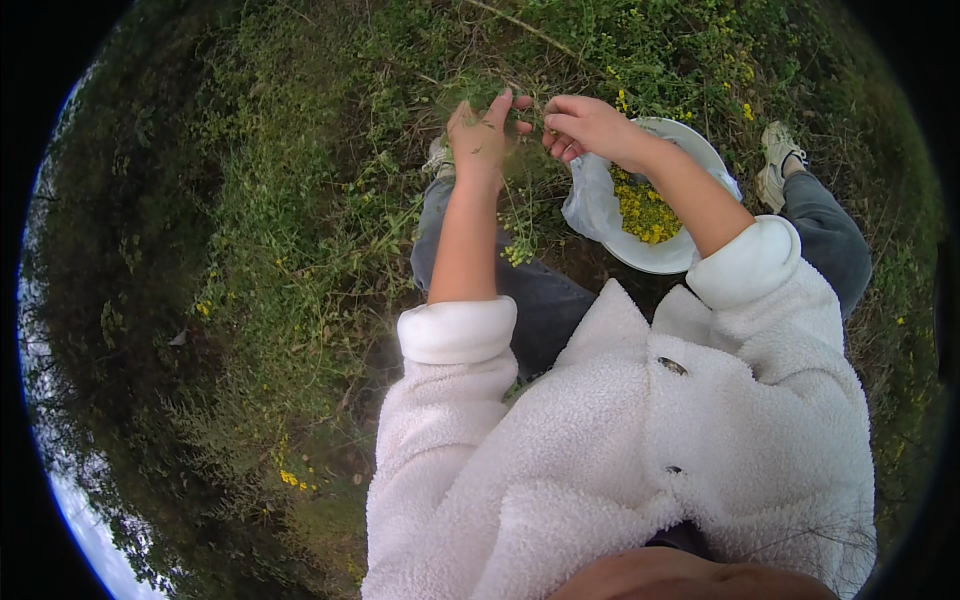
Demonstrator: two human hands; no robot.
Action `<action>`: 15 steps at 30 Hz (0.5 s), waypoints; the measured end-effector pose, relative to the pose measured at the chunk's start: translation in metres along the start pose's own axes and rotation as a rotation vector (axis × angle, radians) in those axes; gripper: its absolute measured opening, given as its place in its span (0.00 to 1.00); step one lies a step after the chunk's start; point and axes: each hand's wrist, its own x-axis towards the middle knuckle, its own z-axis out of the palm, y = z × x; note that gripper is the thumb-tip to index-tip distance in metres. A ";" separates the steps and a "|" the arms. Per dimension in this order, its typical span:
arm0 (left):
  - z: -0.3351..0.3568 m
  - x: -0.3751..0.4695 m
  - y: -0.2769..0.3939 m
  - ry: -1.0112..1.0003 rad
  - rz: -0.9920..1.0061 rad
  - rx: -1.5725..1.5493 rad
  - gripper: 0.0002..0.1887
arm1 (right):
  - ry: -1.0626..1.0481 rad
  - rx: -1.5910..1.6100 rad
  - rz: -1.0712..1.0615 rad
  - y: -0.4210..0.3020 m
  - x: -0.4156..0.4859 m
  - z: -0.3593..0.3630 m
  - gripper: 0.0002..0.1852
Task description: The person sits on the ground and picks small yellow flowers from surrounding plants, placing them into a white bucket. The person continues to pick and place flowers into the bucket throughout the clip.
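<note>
My left hand (480, 142) is raised among thin green stems, its back towards me and its fingers partly curled. Blurred leaves cross it, so whether it grips a stem is unclear. Below its wrist hangs a green sprig with round buds (516, 251). Just to the right, my right hand (589, 127) has bent fingers, with thumb and forefinger close together; anything pinched there is too small to make out. Under that forearm stands a white bucket (651, 264) lined with a translucent plastic bag (589, 199). Small yellow flower heads (646, 214) lie inside it.
Dense green weeds (300, 247) spread to the left and ahead. Yellow blossoms (746, 111) grow beyond the bucket and others (289, 477) at lower left. My shoes (780, 165) and grey trousers (821, 232) flank the bucket. A dry stalk (525, 28) lies ahead.
</note>
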 end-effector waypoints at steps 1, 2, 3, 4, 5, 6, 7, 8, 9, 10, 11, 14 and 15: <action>-0.001 0.000 0.000 -0.006 -0.033 0.028 0.13 | 0.033 0.110 0.036 0.000 -0.001 -0.002 0.11; -0.001 0.000 0.000 -0.029 -0.025 0.034 0.12 | 0.037 0.206 0.021 0.000 -0.001 -0.004 0.12; -0.002 0.001 -0.001 -0.055 0.008 0.028 0.10 | 0.072 0.253 0.017 0.001 -0.002 -0.005 0.10; -0.003 0.001 -0.002 -0.048 0.001 0.092 0.11 | 0.120 0.298 0.007 0.001 -0.001 -0.007 0.09; -0.003 0.002 -0.003 -0.042 0.019 0.144 0.11 | 0.132 0.350 -0.022 0.002 -0.001 -0.008 0.08; -0.004 0.002 -0.004 -0.051 0.045 0.182 0.12 | 0.188 0.317 -0.030 0.002 0.000 -0.009 0.08; -0.005 0.003 -0.005 -0.059 0.069 0.200 0.13 | 0.203 0.293 -0.059 0.002 0.001 -0.010 0.08; -0.005 0.003 -0.005 -0.082 0.100 0.208 0.14 | 0.212 0.271 -0.089 0.003 0.002 -0.009 0.08; -0.005 0.002 -0.006 -0.102 0.098 0.226 0.15 | 0.190 0.267 -0.115 0.003 0.003 -0.009 0.10; -0.006 0.002 -0.007 -0.012 0.143 0.391 0.17 | 0.171 0.264 -0.141 0.004 0.003 -0.009 0.12; -0.006 0.002 -0.008 0.031 0.182 0.412 0.18 | 0.193 0.251 -0.134 0.005 0.003 -0.008 0.14; -0.005 0.004 -0.010 -0.019 0.145 0.374 0.19 | 0.086 0.239 -0.138 0.009 0.004 -0.008 0.13; -0.005 0.005 -0.011 0.037 0.148 0.398 0.17 | 0.042 0.239 -0.148 0.010 0.003 -0.009 0.11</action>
